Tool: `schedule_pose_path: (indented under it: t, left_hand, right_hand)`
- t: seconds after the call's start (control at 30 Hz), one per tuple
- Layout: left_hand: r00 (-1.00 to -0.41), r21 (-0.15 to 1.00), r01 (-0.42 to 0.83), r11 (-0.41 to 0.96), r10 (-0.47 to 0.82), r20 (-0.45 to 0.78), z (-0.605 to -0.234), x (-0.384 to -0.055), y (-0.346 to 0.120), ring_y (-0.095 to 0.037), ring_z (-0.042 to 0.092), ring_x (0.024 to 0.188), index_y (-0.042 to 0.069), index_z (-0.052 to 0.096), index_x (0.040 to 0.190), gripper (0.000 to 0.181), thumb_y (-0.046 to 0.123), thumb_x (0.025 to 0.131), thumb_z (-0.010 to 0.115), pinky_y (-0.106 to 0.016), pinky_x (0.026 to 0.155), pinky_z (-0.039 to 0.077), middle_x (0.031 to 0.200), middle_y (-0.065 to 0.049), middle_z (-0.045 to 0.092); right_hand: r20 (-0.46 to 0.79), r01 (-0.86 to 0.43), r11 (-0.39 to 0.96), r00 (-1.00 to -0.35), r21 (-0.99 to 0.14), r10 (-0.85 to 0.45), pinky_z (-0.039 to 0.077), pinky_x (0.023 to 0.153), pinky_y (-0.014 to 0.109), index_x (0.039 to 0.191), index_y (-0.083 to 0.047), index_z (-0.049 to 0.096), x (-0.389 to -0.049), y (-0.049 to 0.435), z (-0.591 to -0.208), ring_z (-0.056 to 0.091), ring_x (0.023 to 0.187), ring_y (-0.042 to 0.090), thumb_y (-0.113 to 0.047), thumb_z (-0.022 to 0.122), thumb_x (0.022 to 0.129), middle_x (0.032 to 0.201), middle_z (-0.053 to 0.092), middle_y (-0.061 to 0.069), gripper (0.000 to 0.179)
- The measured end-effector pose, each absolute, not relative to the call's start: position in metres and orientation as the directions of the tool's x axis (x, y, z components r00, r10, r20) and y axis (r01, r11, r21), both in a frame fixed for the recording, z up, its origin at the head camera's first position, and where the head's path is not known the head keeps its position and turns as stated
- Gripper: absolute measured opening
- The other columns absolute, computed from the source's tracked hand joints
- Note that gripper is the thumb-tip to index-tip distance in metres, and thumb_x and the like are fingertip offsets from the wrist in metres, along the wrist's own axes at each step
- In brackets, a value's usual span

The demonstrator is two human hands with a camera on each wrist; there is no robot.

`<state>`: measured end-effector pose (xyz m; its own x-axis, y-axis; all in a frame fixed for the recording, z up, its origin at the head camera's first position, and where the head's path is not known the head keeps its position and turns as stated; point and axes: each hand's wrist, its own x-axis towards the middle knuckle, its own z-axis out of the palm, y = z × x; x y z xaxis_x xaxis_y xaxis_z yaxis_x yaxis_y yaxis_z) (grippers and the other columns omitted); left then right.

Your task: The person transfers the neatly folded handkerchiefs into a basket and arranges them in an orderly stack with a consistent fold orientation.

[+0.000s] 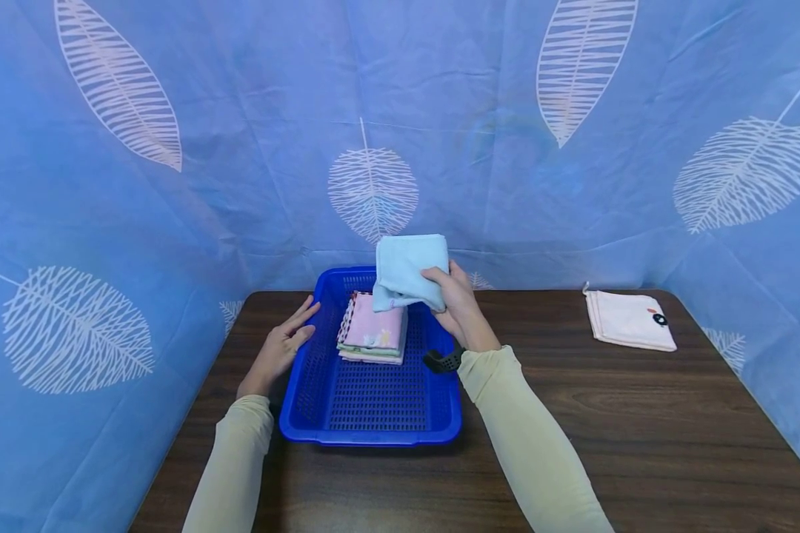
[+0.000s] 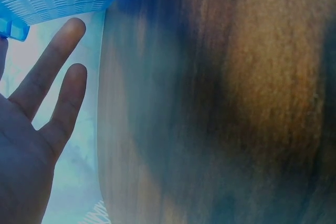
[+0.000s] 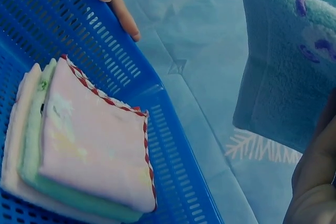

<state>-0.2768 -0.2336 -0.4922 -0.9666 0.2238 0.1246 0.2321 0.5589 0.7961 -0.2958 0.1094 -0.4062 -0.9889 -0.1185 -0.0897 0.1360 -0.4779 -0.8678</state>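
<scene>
My right hand (image 1: 458, 300) grips a folded light blue towel (image 1: 410, 263) by its right side, thumb on top, above the far part of a blue plastic basket (image 1: 371, 438). Purple marks show on the underside of this towel (image 3: 283, 72) in the right wrist view. Inside the basket lies a stack of folded towels: a pink towel (image 3: 97, 135) with a red-and-white edge on top, a green towel (image 3: 79, 195) below it, and a pale one at the bottom. At the basket's left rim rests my left hand (image 1: 283, 348), its fingers extended and spread.
A folded pale pink towel (image 1: 630, 320) with a hanging loop lies at the far right of the dark wooden table (image 1: 613, 429). Behind the table hangs a blue cloth (image 1: 273, 185) with white leaf prints. A black band (image 1: 443, 361) circles the right wrist.
</scene>
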Motion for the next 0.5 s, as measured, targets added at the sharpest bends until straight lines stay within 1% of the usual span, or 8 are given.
schedule_pose_path:
  t: [0.23, 0.43, 0.5]
  left_hand:
    - [-0.964, 0.803, 0.241, 0.545, 0.230, 0.134, -0.495, -0.279, -0.233, -0.032, 0.021, 0.160, 0.030, 0.044, 0.155, 0.048, 0.036, 0.108, 0.050, -0.064, 0.125, 0.019, 0.170, 0.008, 0.024]
    - [-0.961, 0.802, 0.262, 0.536, 0.221, 0.166, -0.495, -0.279, -0.233, -0.032, 0.023, 0.159, 0.027, 0.045, 0.155, 0.048, 0.032, 0.108, 0.050, -0.063, 0.126, 0.018, 0.170, 0.005, 0.027]
    - [-0.962, 0.801, 0.258, 0.540, 0.223, 0.160, -0.494, -0.279, -0.233, -0.031, 0.023, 0.159, 0.028, 0.045, 0.155, 0.048, 0.033, 0.108, 0.050, -0.063, 0.126, 0.018, 0.170, 0.006, 0.026]
  right_hand:
    - [-0.112, 0.156, -0.457, -0.986, -0.876, -0.122, 0.057, 0.079, 0.025, 0.143, -0.017, 0.041, -0.296, 0.100, -0.409, 0.062, 0.110, 0.019, -0.008, 0.057, 0.098, 0.126, 0.053, 0.006, 0.048]
    - [-0.085, 0.137, -0.456, -0.988, -0.880, -0.132, 0.057, 0.081, 0.027, 0.142, -0.015, 0.041, -0.299, 0.089, -0.409, 0.061, 0.112, 0.021, -0.007, 0.056, 0.097, 0.126, 0.052, 0.007, 0.048]
    - [-0.084, 0.133, -0.457, -0.988, -0.880, -0.126, 0.058, 0.080, 0.027, 0.142, -0.015, 0.042, -0.299, 0.086, -0.409, 0.061, 0.111, 0.021, -0.006, 0.056, 0.096, 0.125, 0.053, 0.007, 0.049]
